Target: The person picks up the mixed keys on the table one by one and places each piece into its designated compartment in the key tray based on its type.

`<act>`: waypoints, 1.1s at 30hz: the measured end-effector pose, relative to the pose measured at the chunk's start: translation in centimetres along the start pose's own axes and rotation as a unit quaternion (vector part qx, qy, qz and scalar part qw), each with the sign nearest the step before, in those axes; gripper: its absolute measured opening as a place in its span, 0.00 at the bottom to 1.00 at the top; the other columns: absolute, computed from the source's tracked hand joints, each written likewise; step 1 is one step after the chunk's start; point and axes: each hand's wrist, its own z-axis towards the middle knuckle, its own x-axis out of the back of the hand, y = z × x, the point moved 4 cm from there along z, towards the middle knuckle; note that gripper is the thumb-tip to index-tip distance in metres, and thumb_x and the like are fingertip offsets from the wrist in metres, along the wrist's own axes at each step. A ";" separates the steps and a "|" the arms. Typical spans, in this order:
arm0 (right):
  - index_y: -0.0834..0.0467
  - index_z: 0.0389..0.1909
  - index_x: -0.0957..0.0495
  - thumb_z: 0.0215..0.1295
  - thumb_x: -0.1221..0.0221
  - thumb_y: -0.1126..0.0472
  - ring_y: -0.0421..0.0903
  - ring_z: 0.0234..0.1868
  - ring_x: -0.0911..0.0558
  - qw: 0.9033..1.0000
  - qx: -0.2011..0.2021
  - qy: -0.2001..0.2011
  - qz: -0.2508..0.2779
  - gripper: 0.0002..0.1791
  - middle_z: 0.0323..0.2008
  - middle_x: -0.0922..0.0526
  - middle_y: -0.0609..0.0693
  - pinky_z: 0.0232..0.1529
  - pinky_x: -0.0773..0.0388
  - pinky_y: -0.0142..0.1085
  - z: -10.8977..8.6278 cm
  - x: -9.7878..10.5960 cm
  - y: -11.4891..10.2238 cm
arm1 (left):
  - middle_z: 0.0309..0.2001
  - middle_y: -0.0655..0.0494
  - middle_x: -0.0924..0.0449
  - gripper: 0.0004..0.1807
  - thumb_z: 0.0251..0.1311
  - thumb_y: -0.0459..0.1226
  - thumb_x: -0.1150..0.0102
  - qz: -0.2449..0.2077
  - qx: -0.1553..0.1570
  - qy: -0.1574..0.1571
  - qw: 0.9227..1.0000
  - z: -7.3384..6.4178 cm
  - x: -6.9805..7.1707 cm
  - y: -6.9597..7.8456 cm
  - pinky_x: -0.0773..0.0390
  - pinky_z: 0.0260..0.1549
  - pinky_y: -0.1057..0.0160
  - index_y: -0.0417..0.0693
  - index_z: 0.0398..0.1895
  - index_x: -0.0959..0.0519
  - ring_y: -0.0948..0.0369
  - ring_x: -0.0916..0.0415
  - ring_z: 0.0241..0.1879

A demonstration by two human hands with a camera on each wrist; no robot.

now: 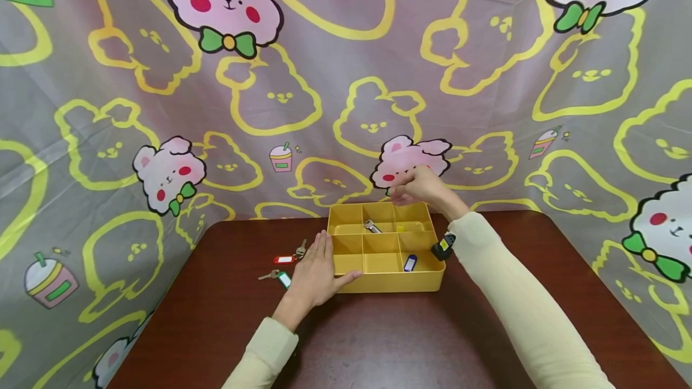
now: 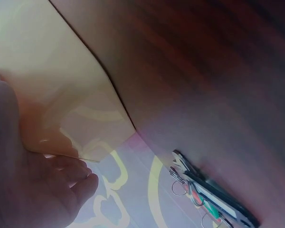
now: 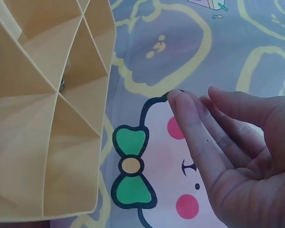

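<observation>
A yellow divided box (image 1: 400,283) sits on the table. My left hand (image 1: 315,272) rests with straight fingers against its left wall. Above the box's back right corner, my right hand (image 1: 416,188) hangs with loosely bent fingers; the right wrist view shows nothing between them. A blue key tag (image 1: 410,263) lies in the front right compartment. In the back middle one is a small silver metal piece (image 1: 372,226), and a small yellow piece (image 1: 400,229) shows at the back right. Left of the box lie a red key tag (image 1: 284,260) and a green key tag (image 1: 284,280), each with a key.
The dark wood table (image 1: 378,341) extends around the box. A patterned cloth (image 1: 324,107) hangs close behind the box and along both sides. On my right wrist sits a small black device (image 1: 443,246), near the box's right wall.
</observation>
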 end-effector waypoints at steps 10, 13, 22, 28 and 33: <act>0.71 0.56 0.15 0.74 0.38 0.66 0.57 0.48 0.08 1.000 0.005 0.005 -0.015 0.15 0.52 0.11 0.68 0.47 0.10 0.40 -1.4 0.9 0.1 | 0.83 0.32 0.50 0.67 0.63 0.80 0.64 -0.005 -0.001 -0.003 1.000 -0.1 0.0 -0.1 0.38 0.81 0.50 0.29 0.82 0.49 0.44 0.48 0.84; 0.72 0.55 0.15 0.74 0.37 0.65 0.58 0.49 0.08 1.000 0.007 0.009 -0.024 0.16 0.51 0.11 0.67 0.45 0.10 0.38 -1.8 1.2 0.1 | 0.83 0.32 0.50 0.67 0.64 0.80 0.63 -0.005 -0.002 0.000 1.000 -0.1 0.0 -0.1 0.38 0.81 0.51 0.29 0.82 0.48 0.44 0.48 0.84; 0.73 0.55 0.16 0.73 0.36 0.64 0.44 0.38 0.07 0.999 0.010 0.017 -0.041 0.17 0.47 0.09 0.64 0.44 0.10 0.37 -2.7 2.1 0.7 | 0.83 0.31 0.49 0.67 0.64 0.80 0.64 -0.003 -0.004 0.001 1.000 0.0 0.1 0.0 0.38 0.81 0.50 0.29 0.82 0.48 0.44 0.48 0.84; 0.70 0.51 0.14 0.73 0.35 0.62 0.44 0.37 0.07 0.998 0.010 0.032 -0.053 0.15 0.46 0.09 0.65 0.41 0.10 0.35 -3.7 3.0 1.3 | 0.83 0.31 0.51 0.67 0.64 0.80 0.64 -0.005 -0.004 -0.002 1.000 -0.1 0.1 0.0 0.38 0.81 0.49 0.29 0.82 0.49 0.43 0.47 0.84; 0.71 0.53 0.15 0.74 0.36 0.62 0.42 0.36 0.08 0.998 0.005 0.039 -0.049 0.16 0.45 0.08 0.63 0.41 0.09 0.36 -4.4 3.7 2.0 | 0.82 0.31 0.50 0.67 0.64 0.79 0.63 -0.004 -0.007 0.001 1.000 -0.1 0.2 0.0 0.38 0.81 0.49 0.28 0.81 0.48 0.43 0.47 0.84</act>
